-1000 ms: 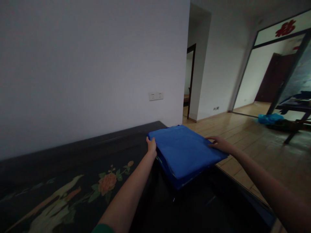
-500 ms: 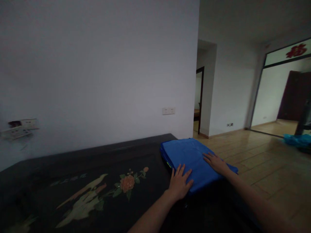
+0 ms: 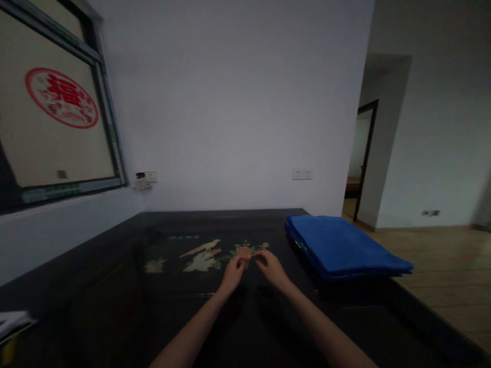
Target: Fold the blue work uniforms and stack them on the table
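Note:
My left hand (image 3: pixel 235 268) and my right hand (image 3: pixel 270 265) are together above the middle of the black table (image 3: pixel 115 286), fingertips touching over the painted flower-and-bird design (image 3: pixel 207 253). Both hands look curled, fingers pinched toward each other; I cannot make out anything in them. A stack of folded blue cloth (image 3: pixel 343 246) lies on the table's right end, apart from both hands.
A white wall with sockets (image 3: pixel 302 174) stands behind the table. A window with a red round sticker (image 3: pixel 61 98) is at the left. A doorway (image 3: pixel 362 153) and wooden floor (image 3: pixel 448 271) lie to the right. Something pale sits at the table's near left edge (image 3: pixel 11 323).
Both hands have left the blue cloth and come together over the table's middle. The view has swung left, so the cloth now lies at the right.

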{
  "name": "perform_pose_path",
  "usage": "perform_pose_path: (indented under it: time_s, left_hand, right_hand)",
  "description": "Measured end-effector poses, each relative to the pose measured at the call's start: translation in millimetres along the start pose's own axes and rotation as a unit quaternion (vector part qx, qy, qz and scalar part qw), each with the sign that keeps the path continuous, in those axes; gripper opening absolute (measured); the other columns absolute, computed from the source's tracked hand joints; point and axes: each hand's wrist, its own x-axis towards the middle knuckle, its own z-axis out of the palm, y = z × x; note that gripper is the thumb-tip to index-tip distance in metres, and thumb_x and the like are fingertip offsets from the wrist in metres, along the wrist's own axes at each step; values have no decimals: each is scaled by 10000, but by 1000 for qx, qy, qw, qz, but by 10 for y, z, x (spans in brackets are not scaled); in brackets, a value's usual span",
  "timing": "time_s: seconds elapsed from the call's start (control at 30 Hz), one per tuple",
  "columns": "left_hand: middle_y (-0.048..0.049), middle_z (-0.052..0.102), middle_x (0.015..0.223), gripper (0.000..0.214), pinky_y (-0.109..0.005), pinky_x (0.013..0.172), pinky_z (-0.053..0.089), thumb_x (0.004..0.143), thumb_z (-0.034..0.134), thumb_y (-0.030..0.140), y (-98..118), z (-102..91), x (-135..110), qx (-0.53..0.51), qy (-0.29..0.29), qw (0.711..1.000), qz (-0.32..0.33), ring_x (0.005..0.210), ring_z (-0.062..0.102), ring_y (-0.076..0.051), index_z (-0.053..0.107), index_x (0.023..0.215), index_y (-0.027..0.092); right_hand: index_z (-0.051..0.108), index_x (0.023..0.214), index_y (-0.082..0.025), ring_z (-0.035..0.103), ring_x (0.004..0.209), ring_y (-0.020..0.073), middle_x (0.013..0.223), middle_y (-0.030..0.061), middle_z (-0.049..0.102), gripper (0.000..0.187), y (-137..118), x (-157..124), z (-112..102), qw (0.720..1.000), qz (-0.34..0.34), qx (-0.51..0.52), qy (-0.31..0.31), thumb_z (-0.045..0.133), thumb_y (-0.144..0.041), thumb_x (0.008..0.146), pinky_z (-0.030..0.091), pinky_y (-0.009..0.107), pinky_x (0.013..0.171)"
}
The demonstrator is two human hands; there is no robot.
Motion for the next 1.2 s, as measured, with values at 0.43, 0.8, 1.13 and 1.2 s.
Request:
perform_pose_path:
  time_s: [0.43,0.8,1.13,1.2]
  left_hand:
    - [5,564,665,304,-225,621,348,894,404,348,-99,-168,-412,152,-83,981,93,654,503,-137,562,704,171]
    - [4,575,644,265,-211,577,315,884,428,279,-90,-217,-431,211,-128,962,114,608,491,-121,596,718,158]
    - [-1,616,670,254,-205,588,331,880,443,248,-77,-217,-406,218,-135,960,117,619,510,-121,630,738,150]
    - [-3,623,677,250,-205,584,330,877,448,244,-62,-218,-410,221,-135,959,116,621,512,-123,636,743,150]
  right_hand:
    - [650,836,-161,588,716,144,763,32,663,165,103,-205,469,990,84,-46,-108,491,-204,850,381,215,640]
    - [652,1020,-182,635,976,190,1060,93,696,291,-141,-299,443,959,65,-198,-191,383,-163,912,372,252,737]
    - [643,1054,-158,624,1021,203,1090,101,686,297,-113,-309,433,960,48,-198,-191,392,-151,897,388,259,787]
    - [643,1060,-153,623,1027,205,1099,104,683,303,-101,-304,441,960,46,-198,-192,391,-140,892,389,261,796]
